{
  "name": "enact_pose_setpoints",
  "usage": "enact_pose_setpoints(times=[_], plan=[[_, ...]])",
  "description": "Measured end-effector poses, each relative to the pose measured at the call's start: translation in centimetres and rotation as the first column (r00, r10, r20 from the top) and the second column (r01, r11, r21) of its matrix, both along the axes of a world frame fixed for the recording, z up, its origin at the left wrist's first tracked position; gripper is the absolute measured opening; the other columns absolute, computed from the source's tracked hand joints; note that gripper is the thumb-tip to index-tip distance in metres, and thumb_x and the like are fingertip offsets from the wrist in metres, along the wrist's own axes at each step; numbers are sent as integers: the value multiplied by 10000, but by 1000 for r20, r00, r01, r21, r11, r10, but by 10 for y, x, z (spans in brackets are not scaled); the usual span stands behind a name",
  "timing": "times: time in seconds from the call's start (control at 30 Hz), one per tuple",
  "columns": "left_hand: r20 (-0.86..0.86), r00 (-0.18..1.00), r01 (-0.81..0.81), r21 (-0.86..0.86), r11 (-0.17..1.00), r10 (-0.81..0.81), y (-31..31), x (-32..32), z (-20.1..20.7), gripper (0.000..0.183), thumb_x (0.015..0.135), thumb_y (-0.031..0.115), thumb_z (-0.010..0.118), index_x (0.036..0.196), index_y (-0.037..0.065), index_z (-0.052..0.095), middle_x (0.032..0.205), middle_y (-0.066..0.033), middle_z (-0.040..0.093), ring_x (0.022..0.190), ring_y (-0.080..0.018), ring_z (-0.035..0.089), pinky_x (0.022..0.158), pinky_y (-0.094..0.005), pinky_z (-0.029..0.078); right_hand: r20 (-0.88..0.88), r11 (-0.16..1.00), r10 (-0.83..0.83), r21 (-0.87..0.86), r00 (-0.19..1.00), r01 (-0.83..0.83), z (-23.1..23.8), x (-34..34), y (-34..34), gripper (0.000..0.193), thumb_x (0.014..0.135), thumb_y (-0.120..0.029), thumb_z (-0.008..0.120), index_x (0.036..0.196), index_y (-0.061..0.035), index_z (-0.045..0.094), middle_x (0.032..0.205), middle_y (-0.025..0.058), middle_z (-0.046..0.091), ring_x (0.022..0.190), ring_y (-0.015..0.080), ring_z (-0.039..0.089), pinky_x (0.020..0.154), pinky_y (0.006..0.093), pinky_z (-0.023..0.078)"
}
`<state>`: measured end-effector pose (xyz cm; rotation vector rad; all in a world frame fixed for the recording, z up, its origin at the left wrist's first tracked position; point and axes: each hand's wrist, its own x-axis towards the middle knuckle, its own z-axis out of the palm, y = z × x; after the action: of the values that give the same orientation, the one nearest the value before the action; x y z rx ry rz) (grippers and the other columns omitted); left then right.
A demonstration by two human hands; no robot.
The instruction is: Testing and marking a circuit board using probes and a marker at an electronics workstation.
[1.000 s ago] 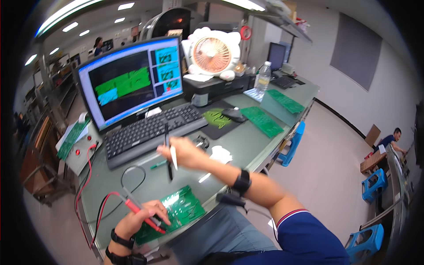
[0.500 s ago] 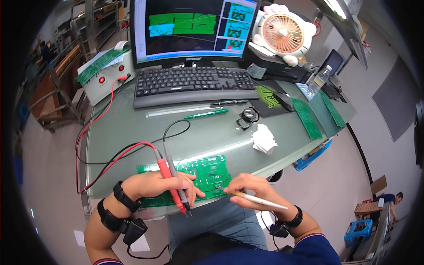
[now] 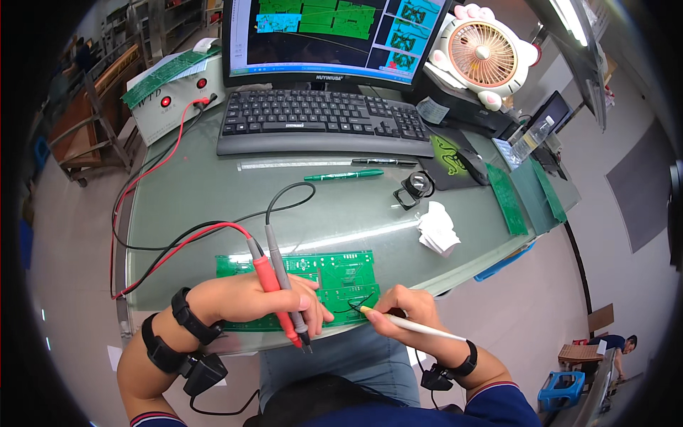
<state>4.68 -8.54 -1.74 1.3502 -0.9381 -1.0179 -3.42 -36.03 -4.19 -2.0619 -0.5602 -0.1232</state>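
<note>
A green circuit board (image 3: pixel 348 270) lies at the table's front edge under both hands. Resting on its left part, my left hand (image 3: pixel 284 299) grips a red test probe (image 3: pixel 267 274) and a black-and-grey test probe (image 3: pixel 279 263) together, their metal tips pointing down past the board's front edge. My right hand (image 3: pixel 409 309) pinches a slim pen-like tool with a white handle (image 3: pixel 427 328) and a yellowish front end. Its dark tip is over the board's right part, beside thin dark curved lines; whether it touches I cannot tell.
Behind the board are a green pen (image 3: pixel 345 175), a black magnifier stand (image 3: pixel 414 191), crumpled white paper (image 3: pixel 438 229) and a keyboard (image 3: pixel 324 121). Probe leads run to a white box (image 3: pixel 178 99) at left. More green boards (image 3: pixel 506 201) lie right. A monitor (image 3: pixel 324 35) stands behind.
The view has shifted slightly, so the table items sit a little differently. My right hand has turned the white-handled tool slightly at the board; the left hand still holds both probes.
</note>
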Motion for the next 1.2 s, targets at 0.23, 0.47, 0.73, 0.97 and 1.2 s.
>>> enact_pose_setpoints(times=[0.23, 0.47, 0.73, 0.97, 1.2], plan=[[-49, 996, -69, 101, 992, 74, -1, -2, 5, 435, 981, 243, 355, 915, 17, 721, 994, -116, 708, 1145, -298, 612, 1128, -456, 256, 203, 995, 89, -68, 975, -77, -2, 4, -7, 257, 787, -50, 753, 685, -56, 518, 601, 72, 551, 491, 219, 534, 456, 315, 411], [-4, 999, -51, 111, 993, 52, -2, -2, 6, 455, 1000, 265, 344, 928, 30, 727, 998, -96, 712, 1144, -288, 615, 1133, -456, 253, 143, 998, 58, -41, 988, -52, 1, 3, -3, 255, 781, -45, 752, 691, -51, 513, 602, 70, 534, 504, 223, 528, 468, 320, 409], [33, 999, -45, 103, 994, 42, -2, -1, 5, 431, 987, 230, 328, 895, 46, 706, 988, -67, 701, 1106, -257, 611, 1008, -362, 417, 135, 997, 74, -25, 988, -71, 0, 5, -10, 247, 794, -47, 731, 690, -50, 506, 610, 75, 529, 507, 226, 521, 474, 314, 403], [39, 999, -24, 70, 997, 21, -1, 5, 3, 474, 1004, 285, 341, 933, 27, 732, 1011, -101, 716, 1153, -289, 612, 1140, -436, 239, 35, 997, 28, -70, 999, -26, 11, 5, -12, 179, 867, -116, 707, 801, -51, 555, 669, 81, 609, 557, 182, 594, 521, 287, 465], [-120, 982, -143, 50, 989, 148, 0, 6, 10, 511, 957, 325, 373, 958, -50, 720, 1025, -171, 713, 1131, -321, 620, 1122, -405, 282, 299, 906, 324, -370, 898, -204, 9, 22, -20, 447, 872, -391, 644, 1231, -128, 598, 1291, 44, 627, 1287, 219, 527, 1116, 480, 350]])
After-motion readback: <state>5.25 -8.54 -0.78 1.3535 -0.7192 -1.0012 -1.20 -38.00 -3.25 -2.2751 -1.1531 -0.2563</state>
